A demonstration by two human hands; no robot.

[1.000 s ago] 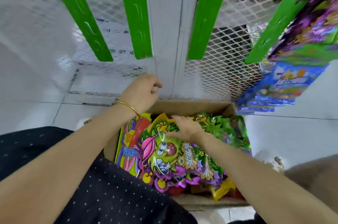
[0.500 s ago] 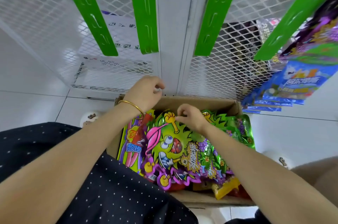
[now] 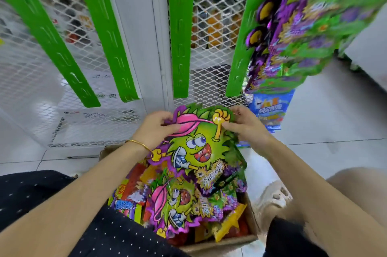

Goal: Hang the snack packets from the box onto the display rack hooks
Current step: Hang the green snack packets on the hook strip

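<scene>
I hold a green monster-print snack packet (image 3: 194,147) up above the cardboard box (image 3: 230,243). My left hand (image 3: 156,127) grips its top left corner by the pink cap. My right hand (image 3: 246,124) pinches its top right corner beside the yellow fist. Below, the box holds several more bright packets (image 3: 178,200). Four green hook strips hang on the white mesh rack; the two nearest are a middle strip (image 3: 180,32) and a right strip (image 3: 243,47).
Purple and green packets (image 3: 303,26) hang on the right strip, with blue packets (image 3: 270,110) below them. White mesh panels and a white post (image 3: 144,36) stand behind. My knees flank the box on the tiled floor.
The packet was lifted out of the box and now hangs between both hands. My left hand left the box's rim and took the packet's top corner. The view tilted upward.
</scene>
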